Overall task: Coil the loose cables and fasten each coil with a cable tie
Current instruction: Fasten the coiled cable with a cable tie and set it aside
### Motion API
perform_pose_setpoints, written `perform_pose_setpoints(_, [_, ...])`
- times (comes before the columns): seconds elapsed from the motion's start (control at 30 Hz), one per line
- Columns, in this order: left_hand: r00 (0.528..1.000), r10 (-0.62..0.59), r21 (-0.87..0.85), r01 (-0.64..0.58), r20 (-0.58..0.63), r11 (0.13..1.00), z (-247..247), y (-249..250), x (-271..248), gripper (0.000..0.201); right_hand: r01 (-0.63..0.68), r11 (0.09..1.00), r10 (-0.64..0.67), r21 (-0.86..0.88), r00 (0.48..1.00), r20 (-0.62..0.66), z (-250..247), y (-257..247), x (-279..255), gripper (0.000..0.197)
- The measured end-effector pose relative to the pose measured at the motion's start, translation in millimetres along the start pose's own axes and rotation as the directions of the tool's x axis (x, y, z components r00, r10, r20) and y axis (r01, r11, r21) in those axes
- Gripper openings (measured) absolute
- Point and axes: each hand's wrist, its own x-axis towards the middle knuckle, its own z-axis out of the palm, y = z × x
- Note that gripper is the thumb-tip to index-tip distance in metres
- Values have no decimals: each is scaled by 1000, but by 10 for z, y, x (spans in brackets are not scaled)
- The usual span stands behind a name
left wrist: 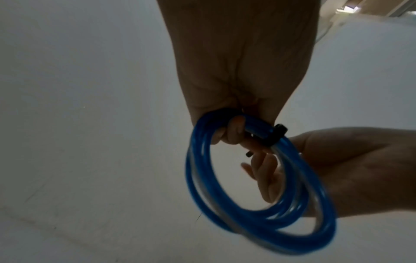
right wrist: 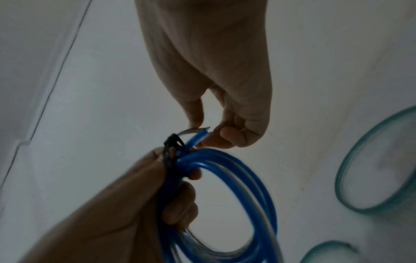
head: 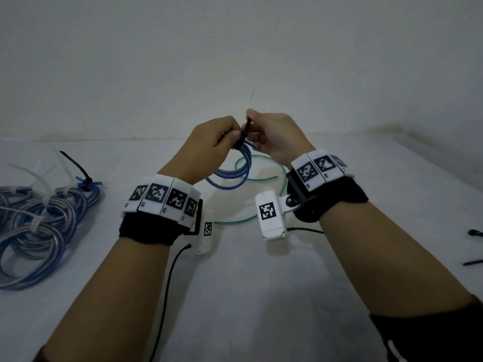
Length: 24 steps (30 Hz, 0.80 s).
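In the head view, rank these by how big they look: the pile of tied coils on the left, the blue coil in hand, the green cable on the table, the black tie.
1. Pile of tied coils, though it lies nearer the camera.
2. Green cable.
3. Blue coil.
4. Black tie.

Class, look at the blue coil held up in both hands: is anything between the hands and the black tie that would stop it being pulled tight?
Nothing visible. The left hand grips the blue coil; the right hand pinches the black tie already wrapped round it.
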Motion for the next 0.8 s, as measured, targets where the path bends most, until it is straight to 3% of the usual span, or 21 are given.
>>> perform_pose_setpoints(0.13, [997, -65, -63, 63, -34, 996, -58, -12, -24, 10, -17, 999, 14, 43, 996, 83, 16, 15, -85, 17])
perform_pose_setpoints(0.27, [998, -45, -25, 44, -33, 999, -44, 1, -61, 13, -50, 999, 50, 0, 999, 4, 96, -6, -127, 21])
perform_pose_setpoints(0.43, [1000, -16, 33, 16, -12, 999, 40, 3, -66, 16, -50, 969, 17, -243, 991, -136, 232, -62, -58, 23])
perform_pose_setpoints(0.53, [999, -39, 23, 39, -10, 999, 66, -13, -73, 17, -71, 960, 30, -272, 988, -151, 256, -38, -8, 25])
perform_pose_setpoints(0.67, [992, -119, -30, 118, -30, 993, 18, -60, -68, 18, -77, 990, 71, -117, 996, -61, 228, -41, -5, 20])
perform_pose_setpoints(0.8, [995, -102, 32, 103, -24, 994, -63, -80, -38, 21, -104, 988, 113, -114, 990, 79, 216, -60, -30, 12])
